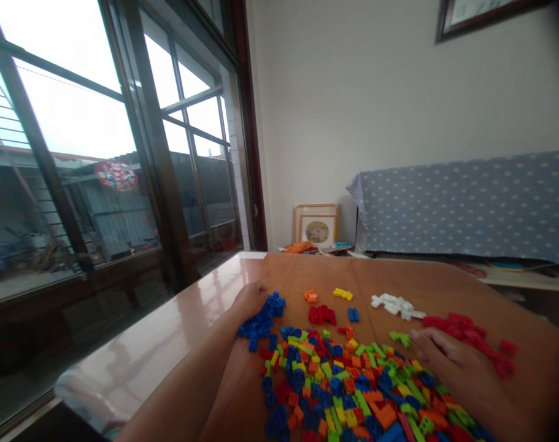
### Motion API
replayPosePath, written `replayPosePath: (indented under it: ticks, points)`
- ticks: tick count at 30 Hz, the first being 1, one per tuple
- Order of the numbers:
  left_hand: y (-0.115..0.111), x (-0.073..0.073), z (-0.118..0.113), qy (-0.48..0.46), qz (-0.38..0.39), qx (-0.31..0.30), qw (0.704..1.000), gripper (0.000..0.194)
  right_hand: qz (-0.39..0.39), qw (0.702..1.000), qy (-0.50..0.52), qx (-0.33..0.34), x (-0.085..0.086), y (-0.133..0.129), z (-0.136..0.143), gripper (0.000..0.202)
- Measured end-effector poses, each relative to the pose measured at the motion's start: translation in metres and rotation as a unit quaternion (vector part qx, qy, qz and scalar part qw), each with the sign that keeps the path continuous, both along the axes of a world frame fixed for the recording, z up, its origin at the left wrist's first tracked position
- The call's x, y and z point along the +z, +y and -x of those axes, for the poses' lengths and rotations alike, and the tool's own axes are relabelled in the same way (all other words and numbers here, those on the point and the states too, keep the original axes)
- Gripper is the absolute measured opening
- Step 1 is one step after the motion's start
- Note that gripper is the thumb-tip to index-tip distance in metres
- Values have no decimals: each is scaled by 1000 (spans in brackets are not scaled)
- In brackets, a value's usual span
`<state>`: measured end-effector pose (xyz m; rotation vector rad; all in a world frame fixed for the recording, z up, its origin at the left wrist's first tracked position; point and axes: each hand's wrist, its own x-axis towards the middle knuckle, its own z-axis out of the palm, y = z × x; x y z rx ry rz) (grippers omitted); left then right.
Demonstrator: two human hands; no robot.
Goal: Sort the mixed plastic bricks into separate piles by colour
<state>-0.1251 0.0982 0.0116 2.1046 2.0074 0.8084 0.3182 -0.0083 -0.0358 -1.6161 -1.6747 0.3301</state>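
My left hand (251, 297) rests at the far left edge of a heap of blue toy bricks (262, 320), its fingers curled and partly hidden. Whatever those fingers hold, if anything, does not show. On the right, my right hand (445, 351) is closed, with thumb and fingers drawn together beside a small group of lime green bricks (400, 338). Its fingertips are too blurred to show anything held. Between my forearms spreads a large mixed pile of coloured toy bricks (348, 383) in blue, green, orange, yellow and red.
Sorted on the wooden table (307, 271) lie orange bricks (310, 297), yellow bricks (343, 294), dark red bricks (322, 315), blue bricks (353, 314), white bricks (396, 305) and a red pile (472, 336). A window stands left; a polka-dot cloth (467, 209) hangs behind.
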Motion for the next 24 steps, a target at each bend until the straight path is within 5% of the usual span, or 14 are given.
replayPosePath:
  ticks: [7,12,15,20,24]
  points:
    - [-48,-6,-33,-58,-48,-59,995,46,30,999,-16,14,-1,0,0,47]
    - [-104,-9,-36,-59,-74,-214,972,51,28,999,-11,13,2,-5,5,47]
    - [-130,-8,-30,41,16,-295,954,78,31,999,1,16,2,-6,7,48]
    - [-144,-17,-40,122,1,-373,920,118,27,999,-1,24,-2,-3,7,49]
    - [-142,-23,-56,152,-28,-386,909,117,11,1000,1,29,-5,-2,8,48]
